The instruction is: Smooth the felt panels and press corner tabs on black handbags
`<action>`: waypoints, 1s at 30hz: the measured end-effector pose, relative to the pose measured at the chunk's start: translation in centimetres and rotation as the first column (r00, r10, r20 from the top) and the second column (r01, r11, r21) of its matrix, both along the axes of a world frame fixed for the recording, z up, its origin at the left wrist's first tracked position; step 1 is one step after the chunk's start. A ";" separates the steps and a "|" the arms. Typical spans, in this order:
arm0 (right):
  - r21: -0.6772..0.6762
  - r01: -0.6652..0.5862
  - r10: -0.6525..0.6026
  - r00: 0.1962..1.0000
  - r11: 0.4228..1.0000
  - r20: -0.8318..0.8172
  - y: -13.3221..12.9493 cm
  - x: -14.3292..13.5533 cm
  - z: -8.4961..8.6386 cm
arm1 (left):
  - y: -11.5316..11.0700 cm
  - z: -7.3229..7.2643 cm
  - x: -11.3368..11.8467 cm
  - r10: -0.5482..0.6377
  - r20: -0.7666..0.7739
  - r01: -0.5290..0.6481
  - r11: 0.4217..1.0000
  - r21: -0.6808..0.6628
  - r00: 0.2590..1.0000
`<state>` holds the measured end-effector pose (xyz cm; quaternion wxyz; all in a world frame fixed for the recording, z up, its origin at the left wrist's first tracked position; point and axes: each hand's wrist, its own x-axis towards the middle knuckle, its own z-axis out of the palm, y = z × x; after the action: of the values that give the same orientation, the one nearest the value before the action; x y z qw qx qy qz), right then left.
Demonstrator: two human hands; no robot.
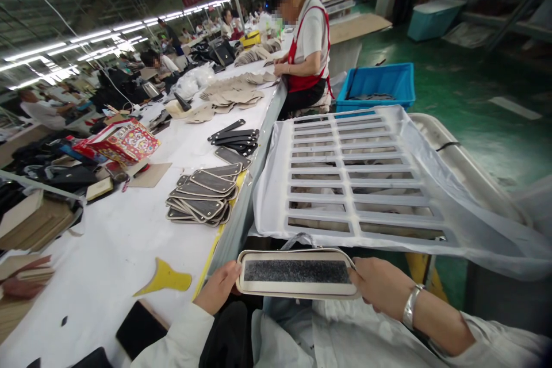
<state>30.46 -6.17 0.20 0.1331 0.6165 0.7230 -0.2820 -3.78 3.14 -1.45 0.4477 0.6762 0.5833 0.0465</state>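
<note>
Between my two hands, above my lap, is a long cream panel (pixel 297 290) with rounded corners and a dark speckled strip along its middle. It looks like a bag base, though its underside is hidden. My left hand (pixel 219 286) pinches its left end, thumb on top. At the right end, my right hand (pixel 379 280) grips the edge with closed fingers; a silver bracelet circles that wrist. To the left, a stack of grey-brown panels with pale edging (pixel 202 192) lies on the white table (pixel 107 247). Several black straps (pixel 235 139) rest just behind it.
A white slatted rack (pixel 353 178) stands right of the table, beside a blue crate (pixel 375 86). A co-worker in a red apron (pixel 308 40) sits farther along. On the table lie a yellow piece (pixel 166 279), a red patterned box (pixel 125 141) and beige cut pieces (pixel 233 92).
</note>
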 end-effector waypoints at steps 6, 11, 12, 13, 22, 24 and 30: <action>0.009 0.170 -0.170 0.985 0.985 0.006 0.3 -0.3 0.4 | 0.4 -0.6 0.0 -0.145 -0.159 0.166 0.978 0.127 0.976; -0.026 0.269 -0.269 0.963 0.963 0.002 0.6 -0.4 0.6 | 0.4 -0.3 0.2 -0.187 -0.212 0.224 0.960 0.170 0.959; -0.032 0.222 -0.222 0.975 0.975 0.011 0.7 -0.4 0.6 | 0.4 -0.3 0.2 -0.189 -0.213 0.226 0.959 0.171 0.959; -0.037 0.171 -0.170 0.985 0.985 0.022 0.7 -0.4 0.6 | 0.5 -0.3 0.2 -0.187 -0.210 0.224 0.960 0.170 0.960; -0.073 0.337 -0.338 0.941 0.939 -0.003 0.7 -0.5 0.9 | 0.3 -1.4 -0.8 -0.115 -0.050 0.120 0.988 0.102 0.992; -0.102 0.366 -0.371 0.928 0.925 -0.032 0.6 -0.6 0.9 | 0.3 -1.4 -0.9 -0.112 -0.021 0.114 0.990 0.087 0.993; -0.227 0.441 -0.486 0.850 0.868 -0.206 0.7 -0.4 0.7 | 0.4 -0.5 -0.3 -0.138 -0.042 0.144 0.970 0.194 0.989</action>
<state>30.02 -5.49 0.91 0.0188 0.7175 0.5363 -0.4440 -4.07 3.55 -1.91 0.3726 0.7574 0.5326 0.0623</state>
